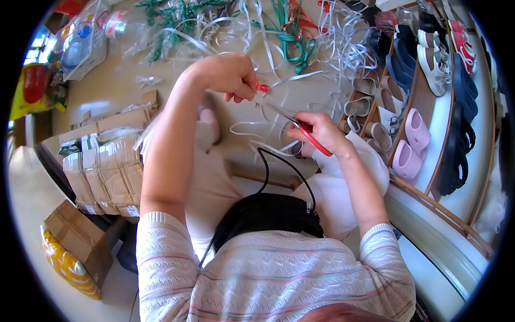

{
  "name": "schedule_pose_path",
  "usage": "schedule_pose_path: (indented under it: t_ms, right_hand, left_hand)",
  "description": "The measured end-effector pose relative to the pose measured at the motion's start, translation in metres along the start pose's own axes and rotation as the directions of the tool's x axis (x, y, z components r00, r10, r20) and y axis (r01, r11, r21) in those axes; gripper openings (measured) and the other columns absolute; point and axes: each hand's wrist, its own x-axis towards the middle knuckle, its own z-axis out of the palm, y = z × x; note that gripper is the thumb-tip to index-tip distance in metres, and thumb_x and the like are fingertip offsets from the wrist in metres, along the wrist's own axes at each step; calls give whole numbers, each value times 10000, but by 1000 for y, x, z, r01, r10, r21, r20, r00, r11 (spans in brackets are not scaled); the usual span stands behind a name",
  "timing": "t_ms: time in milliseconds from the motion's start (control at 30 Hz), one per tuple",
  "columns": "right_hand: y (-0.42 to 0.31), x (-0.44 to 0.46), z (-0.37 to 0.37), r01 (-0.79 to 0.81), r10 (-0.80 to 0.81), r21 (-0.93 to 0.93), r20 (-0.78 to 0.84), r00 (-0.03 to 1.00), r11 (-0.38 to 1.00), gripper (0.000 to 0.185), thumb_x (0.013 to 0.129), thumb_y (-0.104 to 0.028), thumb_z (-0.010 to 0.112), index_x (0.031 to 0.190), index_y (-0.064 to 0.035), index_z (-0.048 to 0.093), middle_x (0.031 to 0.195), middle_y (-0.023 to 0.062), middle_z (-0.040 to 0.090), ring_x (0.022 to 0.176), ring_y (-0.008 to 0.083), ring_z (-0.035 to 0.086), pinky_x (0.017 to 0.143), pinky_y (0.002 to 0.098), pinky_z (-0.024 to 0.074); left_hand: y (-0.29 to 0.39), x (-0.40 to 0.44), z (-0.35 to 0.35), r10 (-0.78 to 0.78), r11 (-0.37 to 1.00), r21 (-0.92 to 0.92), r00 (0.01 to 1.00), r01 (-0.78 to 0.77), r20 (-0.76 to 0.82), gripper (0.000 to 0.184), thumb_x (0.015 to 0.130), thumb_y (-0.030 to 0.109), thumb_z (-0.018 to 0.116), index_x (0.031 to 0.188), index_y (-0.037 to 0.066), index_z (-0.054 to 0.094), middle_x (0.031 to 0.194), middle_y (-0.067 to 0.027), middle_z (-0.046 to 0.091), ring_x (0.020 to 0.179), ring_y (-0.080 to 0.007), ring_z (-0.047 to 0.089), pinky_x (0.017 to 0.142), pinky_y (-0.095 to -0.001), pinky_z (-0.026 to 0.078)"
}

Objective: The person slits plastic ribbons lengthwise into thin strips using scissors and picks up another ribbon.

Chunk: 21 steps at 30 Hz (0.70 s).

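My right hand (322, 131) is closed around the red handles of a pair of scissors (314, 142). The blades point up and left, and their tips come close to my left hand (228, 78). That hand is bent at the wrist, with thumb and fingers pinched on a small red strip (262, 88); part of it is hidden by the fingers. Thin white strips (244, 129) trail on the floor below the hands. Beyond my hands lies a tangled heap of white strips (348, 45), with a bundle of green strips (295, 45) beside it.
A shoe rack (394, 129) with several shoes, including pink slippers (407, 155), stands at the right. Taped cardboard boxes (107, 172) are on the left, with a yellow-patterned package (67, 263) below. A white basket (86, 59) sits at the upper left. On my lap rests a black bag (268, 214).
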Motion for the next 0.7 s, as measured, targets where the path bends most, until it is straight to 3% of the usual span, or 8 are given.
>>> schedule_pose_path:
  t_ms: [67, 167, 267, 367, 467, 567, 700]
  right_hand:
    - [1, -2, 0, 24, -23, 33, -12, 1000, 999, 265, 730, -193, 701, 876, 2, 596, 695, 37, 581, 639, 72, 494, 604, 227, 425]
    - [-2, 2, 5, 63, -68, -49, -96, 993, 997, 307, 693, -267, 720, 826, -16, 605, 625, 103, 575, 532, 177, 519, 552, 284, 426]
    - [-15, 4, 2, 29, -35, -75, -83, 996, 997, 302, 694, -264, 718, 826, -17, 605, 604, 104, 563, 519, 186, 514, 538, 287, 420]
    - [8, 6, 4, 100, -102, -28, -108, 989, 995, 349, 678, -301, 725, 842, -18, 603, 590, 107, 553, 513, 194, 513, 537, 306, 419]
    - [7, 1, -2, 31, -32, -12, -50, 998, 999, 298, 710, -184, 714, 889, 19, 590, 687, 37, 572, 629, 83, 495, 599, 229, 420]
    - [-9, 2, -3, -36, 30, -153, -43, 999, 988, 295, 715, -180, 709, 896, 21, 591, 688, 30, 565, 629, 79, 488, 596, 229, 417]
    - [-7, 5, 3, 27, -30, -72, -43, 999, 997, 282, 722, -180, 704, 896, 14, 597, 666, 16, 546, 614, 76, 475, 581, 229, 411]
  left_hand:
    - [1, 0, 0, -13, 1000, -16, 1000, 13, 2, 137, 681, 90, 588, 729, -29, 635, 582, -68, 592, 474, -120, 542, 454, -241, 448]
    - [2, 4, 3, 24, 1000, -1, 999, -24, 29, 146, 678, 87, 582, 727, -42, 630, 581, -69, 593, 477, -117, 542, 455, -243, 448]
    - [6, 10, 6, 23, 1000, -5, 999, -23, 46, 155, 689, 95, 587, 732, -49, 626, 586, -71, 597, 473, -117, 541, 461, -243, 451]
    - [10, 3, 3, 38, 999, 27, 999, -39, 25, 161, 704, 101, 588, 736, -53, 622, 590, -76, 601, 473, -119, 546, 468, -246, 457]
    - [-3, 1, -3, -2, 1000, 20, 1000, 2, -9, 164, 716, 104, 585, 739, -55, 619, 596, -79, 604, 476, -124, 552, 472, -247, 460]
    - [-6, 5, -1, 17, 999, 34, 1000, -17, 23, 162, 718, 97, 576, 737, -59, 618, 599, -81, 605, 482, -130, 562, 467, -251, 459]
    - [4, 9, 5, -43, 997, 66, 996, 37, 81, 163, 719, 140, 565, 749, 0, 643, 647, -69, 629, 534, -146, 604, 548, -281, 473]
